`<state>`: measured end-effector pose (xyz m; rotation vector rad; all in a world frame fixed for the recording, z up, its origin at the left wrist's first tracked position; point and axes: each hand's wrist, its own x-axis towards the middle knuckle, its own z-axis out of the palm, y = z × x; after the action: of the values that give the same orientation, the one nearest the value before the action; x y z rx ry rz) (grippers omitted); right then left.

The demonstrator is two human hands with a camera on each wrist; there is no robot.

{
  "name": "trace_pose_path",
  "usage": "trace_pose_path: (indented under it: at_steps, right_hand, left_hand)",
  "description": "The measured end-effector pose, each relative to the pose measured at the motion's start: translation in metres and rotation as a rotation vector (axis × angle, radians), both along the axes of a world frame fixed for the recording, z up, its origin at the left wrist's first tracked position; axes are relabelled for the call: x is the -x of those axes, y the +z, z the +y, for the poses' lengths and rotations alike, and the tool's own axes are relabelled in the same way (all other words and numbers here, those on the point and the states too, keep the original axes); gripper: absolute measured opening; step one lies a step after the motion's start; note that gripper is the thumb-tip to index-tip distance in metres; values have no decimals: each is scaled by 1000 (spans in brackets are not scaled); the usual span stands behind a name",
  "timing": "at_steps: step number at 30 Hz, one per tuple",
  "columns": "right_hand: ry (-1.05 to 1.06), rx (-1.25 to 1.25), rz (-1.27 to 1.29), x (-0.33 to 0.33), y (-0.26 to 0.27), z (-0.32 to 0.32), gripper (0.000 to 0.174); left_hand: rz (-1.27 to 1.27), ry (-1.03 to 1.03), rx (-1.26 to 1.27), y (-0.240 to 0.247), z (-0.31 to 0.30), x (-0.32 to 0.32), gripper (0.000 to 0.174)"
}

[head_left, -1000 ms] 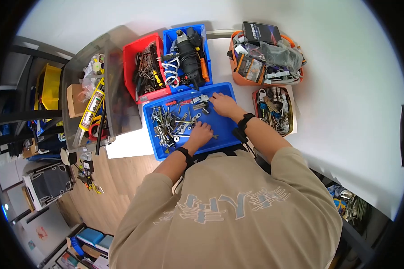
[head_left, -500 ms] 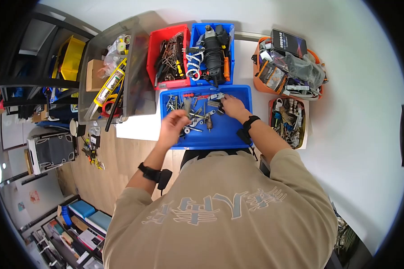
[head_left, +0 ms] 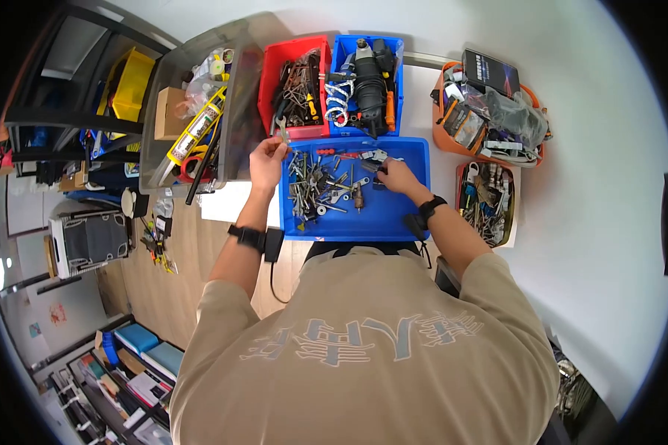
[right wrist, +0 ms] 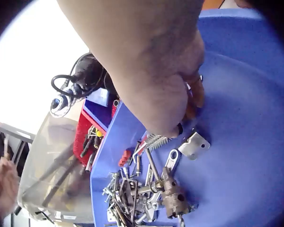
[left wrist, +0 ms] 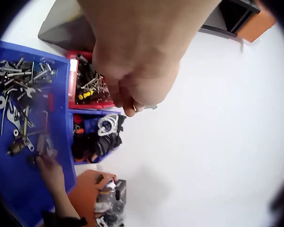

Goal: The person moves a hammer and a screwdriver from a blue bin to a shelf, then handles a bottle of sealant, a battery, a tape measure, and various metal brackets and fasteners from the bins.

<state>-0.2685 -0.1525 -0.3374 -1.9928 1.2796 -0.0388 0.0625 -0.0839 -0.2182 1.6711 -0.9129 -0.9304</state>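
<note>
Pinched in my left hand (head_left: pixel 266 165) is a small silver open-end wrench (head_left: pixel 283 127), raised between the blue tray's left end and the red bin. In the left wrist view only a bit of it shows past the fingers. My right hand (head_left: pixel 399 178) is low over the blue tray (head_left: pixel 393 219), fingers curled, with a small dark piece (right wrist: pixel 181 128) at the thumb tip; its kind is hidden by the hand. Beside that hand lie a shiny metal plate (right wrist: pixel 195 145), a ribbed metal piece (right wrist: pixel 157 141) and a hole saw (right wrist: pixel 175 196). Loose bolts and wrenches (head_left: pixel 304 185) fill the tray's left half.
Behind the tray stand a red bin (head_left: pixel 273 55) of hand tools and a blue bin (head_left: pixel 397 63) with a corded power tool. A grey see-through box (head_left: pixel 237 96) is at left. An orange basket (head_left: pixel 445 122) and a tin (head_left: pixel 464 178) of small parts stand right.
My left hand has risen from the tray with the wrench and moved away toward the red bin. My right hand has shifted slightly nearer me within the tray. The head view has turned.
</note>
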Motion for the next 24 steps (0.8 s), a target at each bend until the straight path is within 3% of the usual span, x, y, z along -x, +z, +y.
trace_pose_path:
  at_steps: [2, 4, 6, 8, 12, 14, 16, 18, 19, 20, 24]
  right_hand:
    - [-142, -63, -95, 14, 21, 5, 28]
    - [-218, -148, -160, 33, 36, 12, 29]
    - [-296, -223, -226, 48, 58, 19, 29]
    - [-396, -409, -441, 59, 97, 28, 22]
    - [-485, -476, -671, 64, 156, 45, 16]
    - [-503, -499, -972, 51, 189, 53, 16]
    - [-486, -501, -1099, 44, 199, 56, 19]
    - [-424, -546, -1378, 29, 216, 62, 23]
    - [-427, -538, -1385, 21, 220, 64, 23]
    - [-414, -588, -1460, 14, 224, 64, 25]
    - [-294, -706, -1598, -16, 231, 57, 30]
  left_hand:
    - [-34, 20, -56, -20, -27, -10, 19]
    - [-387, -35, -176, -34, -50, -14, 20]
    - [-462, -85, -183, -52, -71, -21, 20]
    - [-878, -55, -122, -74, -88, -28, 20]
    - [-980, -173, -262, -71, -105, -28, 25]
    - [-1028, -213, -181, -74, -99, -23, 29]
    - [-954, -174, 87, -56, -93, -6, 31]
    - [-511, -256, 203, -15, -80, 27, 30]
    - [-247, -371, 146, 28, -67, 46, 29]
    - [-108, -492, 263, 48, -55, 58, 28]
    - [214, -680, 510, 137, -9, 84, 52]
